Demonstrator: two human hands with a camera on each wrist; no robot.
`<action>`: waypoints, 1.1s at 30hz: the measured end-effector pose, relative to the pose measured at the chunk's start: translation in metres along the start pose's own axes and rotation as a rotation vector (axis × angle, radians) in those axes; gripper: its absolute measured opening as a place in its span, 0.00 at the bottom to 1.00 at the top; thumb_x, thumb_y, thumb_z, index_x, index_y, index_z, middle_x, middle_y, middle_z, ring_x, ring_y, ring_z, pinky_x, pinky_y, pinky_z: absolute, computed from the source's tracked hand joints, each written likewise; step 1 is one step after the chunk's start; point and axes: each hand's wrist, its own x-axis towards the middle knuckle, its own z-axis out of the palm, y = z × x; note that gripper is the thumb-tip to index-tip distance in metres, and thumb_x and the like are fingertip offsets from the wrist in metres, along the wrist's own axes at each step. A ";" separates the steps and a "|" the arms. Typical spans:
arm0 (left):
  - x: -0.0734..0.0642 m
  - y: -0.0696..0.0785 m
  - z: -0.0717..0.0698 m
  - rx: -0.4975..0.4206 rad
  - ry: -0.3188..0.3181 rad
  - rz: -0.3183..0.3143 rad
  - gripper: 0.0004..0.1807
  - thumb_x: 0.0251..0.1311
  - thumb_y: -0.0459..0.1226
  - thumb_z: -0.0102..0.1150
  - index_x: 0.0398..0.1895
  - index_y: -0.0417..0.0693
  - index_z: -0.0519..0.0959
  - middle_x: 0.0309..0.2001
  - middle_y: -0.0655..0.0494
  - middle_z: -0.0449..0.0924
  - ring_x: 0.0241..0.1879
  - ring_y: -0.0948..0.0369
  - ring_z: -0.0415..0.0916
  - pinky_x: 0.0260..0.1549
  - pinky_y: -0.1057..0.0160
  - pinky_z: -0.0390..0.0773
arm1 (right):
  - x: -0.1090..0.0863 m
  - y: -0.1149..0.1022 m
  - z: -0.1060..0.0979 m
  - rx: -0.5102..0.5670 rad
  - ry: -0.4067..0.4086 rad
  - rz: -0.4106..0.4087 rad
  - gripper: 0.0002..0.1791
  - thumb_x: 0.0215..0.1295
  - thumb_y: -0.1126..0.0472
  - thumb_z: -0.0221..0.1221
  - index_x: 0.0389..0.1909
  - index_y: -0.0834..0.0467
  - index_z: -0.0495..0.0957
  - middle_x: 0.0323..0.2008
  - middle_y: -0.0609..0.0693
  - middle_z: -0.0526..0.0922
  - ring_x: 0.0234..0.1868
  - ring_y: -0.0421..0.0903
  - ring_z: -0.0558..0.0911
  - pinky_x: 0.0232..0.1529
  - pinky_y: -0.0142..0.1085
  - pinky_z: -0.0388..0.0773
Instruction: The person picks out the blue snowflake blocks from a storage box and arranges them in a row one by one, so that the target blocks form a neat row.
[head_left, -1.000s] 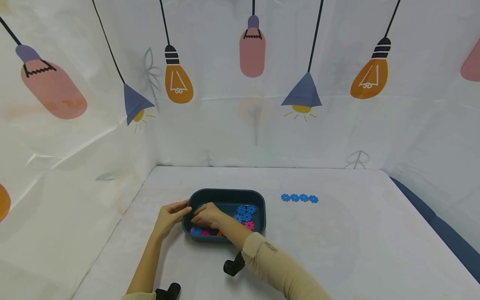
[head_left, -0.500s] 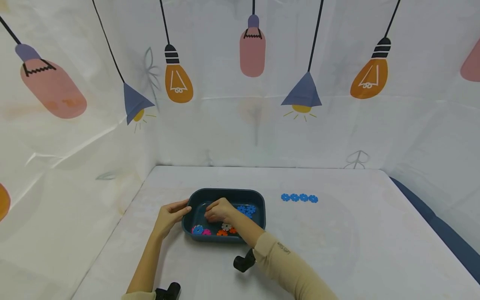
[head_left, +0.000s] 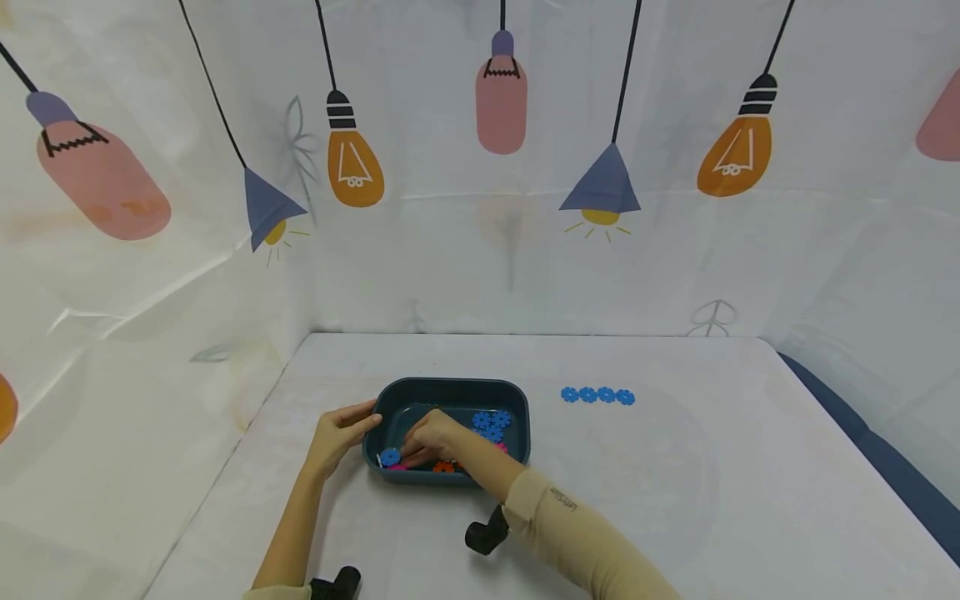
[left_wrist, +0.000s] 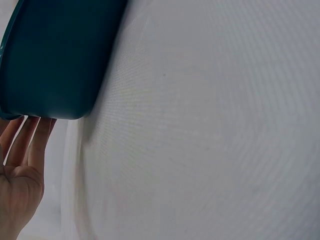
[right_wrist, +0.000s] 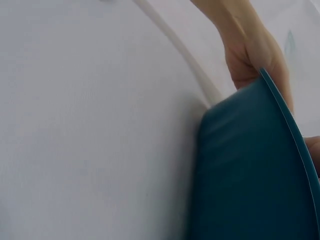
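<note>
In the head view a dark teal tray (head_left: 450, 386) stands on the white table. At its left end my left hand (head_left: 335, 437) holds the rim, thumb over the edge and fingers along the outer wall; the left wrist view shows those fingers (left_wrist: 37, 145) against the tray's side. My right hand (head_left: 433, 437) reaches down inside the tray, fingertips among the flower-shaped plastic pieces at the near left; whether it pinches one I cannot tell. Beside the fingertips lie a blue flower piece (head_left: 389, 457) and a pink piece (head_left: 397, 467). Orange pieces (head_left: 443, 467) show below the hand.
More blue flower pieces (head_left: 491, 425) lie in the tray's right part, partly behind the right forearm. Right of the tray, a row of several blue flower pieces (head_left: 597, 395) lies on the table (head_left: 675, 483). A lamp-patterned sheet (head_left: 450, 258) hangs behind.
My right hand has shifted within the tray, first rightward and up, then back down to the near-left pieces. The blue piece there has moved slightly left. My left hand stays at the rim.
</note>
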 end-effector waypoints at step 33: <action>0.000 -0.003 0.000 0.019 -0.012 0.007 0.24 0.60 0.35 0.61 0.58 0.31 0.72 0.56 0.34 0.73 0.41 0.71 0.79 0.42 0.62 0.80 | 0.026 -0.003 0.010 0.306 0.143 -0.118 0.19 0.53 0.80 0.60 0.49 0.72 0.77 0.41 0.63 0.81 0.30 0.45 0.83 0.37 0.34 0.82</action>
